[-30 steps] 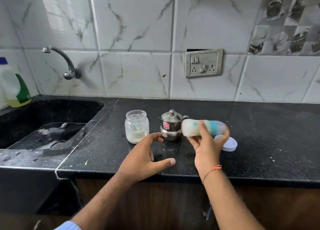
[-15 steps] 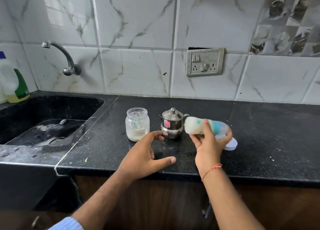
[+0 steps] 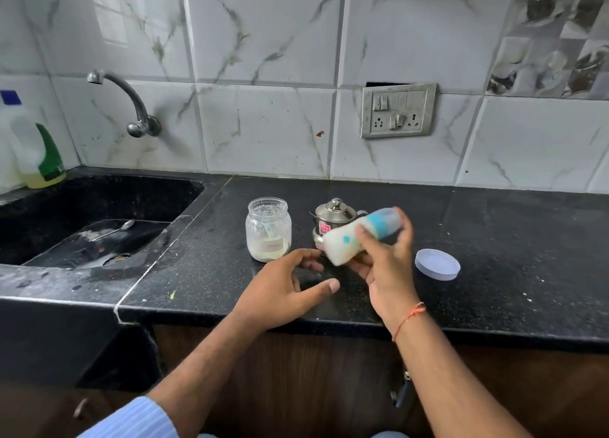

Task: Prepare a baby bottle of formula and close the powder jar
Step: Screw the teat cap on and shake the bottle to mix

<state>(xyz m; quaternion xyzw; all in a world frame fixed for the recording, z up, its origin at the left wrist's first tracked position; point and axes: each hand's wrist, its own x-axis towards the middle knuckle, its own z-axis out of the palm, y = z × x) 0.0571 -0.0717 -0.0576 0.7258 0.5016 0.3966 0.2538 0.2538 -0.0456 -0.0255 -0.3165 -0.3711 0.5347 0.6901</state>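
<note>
My right hand (image 3: 384,259) grips a baby bottle (image 3: 349,238) full of white milk, with a teal collar and clear cap. The bottle is tilted, base down to the left, and blurred. My left hand (image 3: 286,287) hovers just above the black counter (image 3: 494,273) with fingers spread and relaxed, holding nothing. An open glass powder jar (image 3: 268,228) with a little pale powder and a scoop inside stands just beyond my left hand. Its round white lid (image 3: 437,264) lies flat on the counter to the right of my right hand.
A small lidded steel pot (image 3: 334,215) stands behind the bottle. A sunken black sink (image 3: 99,207) with a spoon (image 3: 115,229) in it lies at the left under a wall tap (image 3: 131,105). A detergent bottle (image 3: 36,154) stands in the far left corner. A socket plate (image 3: 398,110) is on the tiles.
The bottle has tipped from near level to base-down at the left, and my right hand has shifted left, uncovering the lid. My left hand stays almost still.
</note>
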